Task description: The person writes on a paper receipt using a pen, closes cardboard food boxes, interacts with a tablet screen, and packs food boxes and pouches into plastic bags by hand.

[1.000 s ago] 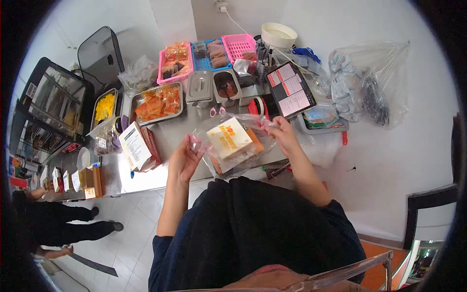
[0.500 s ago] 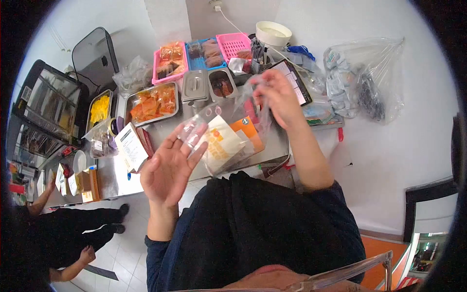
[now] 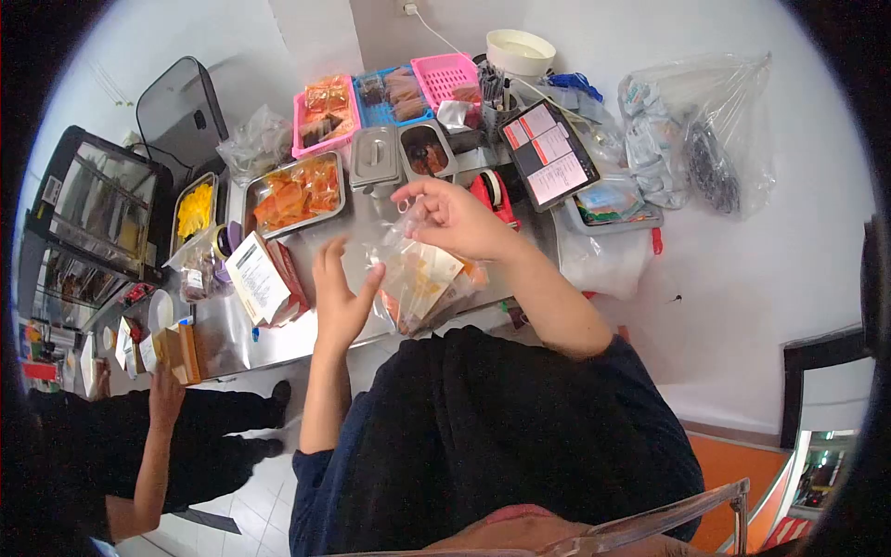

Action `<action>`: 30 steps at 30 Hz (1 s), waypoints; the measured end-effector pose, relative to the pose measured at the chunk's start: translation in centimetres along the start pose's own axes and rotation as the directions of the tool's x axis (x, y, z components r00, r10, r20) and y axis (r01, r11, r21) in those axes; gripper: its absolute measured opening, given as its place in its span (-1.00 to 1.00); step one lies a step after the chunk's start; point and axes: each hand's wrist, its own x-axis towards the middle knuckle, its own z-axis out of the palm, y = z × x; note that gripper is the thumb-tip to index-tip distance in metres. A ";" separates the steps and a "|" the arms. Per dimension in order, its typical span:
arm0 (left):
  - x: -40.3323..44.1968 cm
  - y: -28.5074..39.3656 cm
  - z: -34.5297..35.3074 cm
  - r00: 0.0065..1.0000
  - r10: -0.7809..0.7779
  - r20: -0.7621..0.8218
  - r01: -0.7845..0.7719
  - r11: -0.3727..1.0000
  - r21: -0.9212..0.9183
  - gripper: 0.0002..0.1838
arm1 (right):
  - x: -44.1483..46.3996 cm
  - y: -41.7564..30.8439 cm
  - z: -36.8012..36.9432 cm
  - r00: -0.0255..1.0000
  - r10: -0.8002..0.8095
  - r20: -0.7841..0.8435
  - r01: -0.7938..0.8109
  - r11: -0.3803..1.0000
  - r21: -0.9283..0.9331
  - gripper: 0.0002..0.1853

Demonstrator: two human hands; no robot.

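A clear plastic bag [image 3: 401, 316] stands on the steel counter close to my body. Inside it shows a cream paper pouch [image 3: 432, 278] with yellow print, along with something orange. My right hand [image 3: 457, 221] is closed on the gathered top of the bag, its fingers bent inward. To the left of the bag, my left hand [image 3: 343, 292] is open, fingers spread and pointing up, the thumb close to the plastic. Whether the thumb touches it, I cannot tell.
Behind are a tray of orange packets [image 3: 295, 193], a lidded steel container [image 3: 375, 156], a red tape dispenser [image 3: 497, 197] and a tablet [image 3: 549, 153]. White cards [image 3: 260, 278] stand at left. A co-worker's hand [image 3: 167, 395] is by a cardboard box [image 3: 182, 353].
My right hand has moved left and down with the bag's top, uncovering the tablet and tape dispenser. My left hand has shifted right and turned. The co-worker's near hand has risen to the box.
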 end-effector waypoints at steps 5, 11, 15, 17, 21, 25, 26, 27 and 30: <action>-2.8 -8.8 9.1 0.982 0.158 0.104 -0.123 0.951 -0.283 0.14 | -0.3 0.6 0.4 1.000 -0.011 -0.021 0.013 0.995 0.095 -0.58; 0.5 -6.9 8.3 0.943 0.226 0.245 -0.161 0.952 -0.262 0.37 | 0.0 0.8 0.9 0.989 -0.015 -0.145 0.036 0.989 0.141 -0.60; 2.0 -4.8 8.5 0.938 0.318 0.137 -0.249 0.895 -0.370 0.30 | 1.0 0.6 0.7 0.970 -0.020 -0.241 0.056 0.988 0.144 -0.61; 2.2 -3.3 10.2 0.967 0.190 0.168 -0.134 0.946 -0.295 0.10 | 2.1 0.9 2.3 0.976 -0.033 -0.213 0.056 0.993 0.103 -0.63; 2.8 -2.0 12.7 0.966 0.218 0.139 -0.225 0.974 0.031 -0.14 | 1.1 3.4 8.1 0.974 -0.211 -0.084 0.182 0.946 -0.269 -0.60; 3.4 -1.8 13.2 0.967 0.234 0.100 -0.250 0.947 0.202 -0.38 | -4.5 6.1 10.0 0.938 -0.344 0.047 0.297 0.725 -0.622 -0.58; 3.5 -1.8 13.3 0.968 0.231 0.096 -0.248 0.941 0.231 -0.44 | -5.6 6.4 9.4 0.916 -0.395 0.070 0.341 0.675 -0.655 -0.59; 3.7 -1.8 13.3 0.969 0.228 0.099 -0.246 0.935 0.256 -0.49 | -6.7 6.0 8.2 0.928 -0.369 0.055 0.331 0.747 -0.576 -0.58; 4.2 -1.8 13.3 0.971 0.220 0.092 -0.238 0.918 0.317 -0.66 | -10.3 5.1 4.5 0.945 -0.312 -0.096 0.258 0.896 -0.362 -0.57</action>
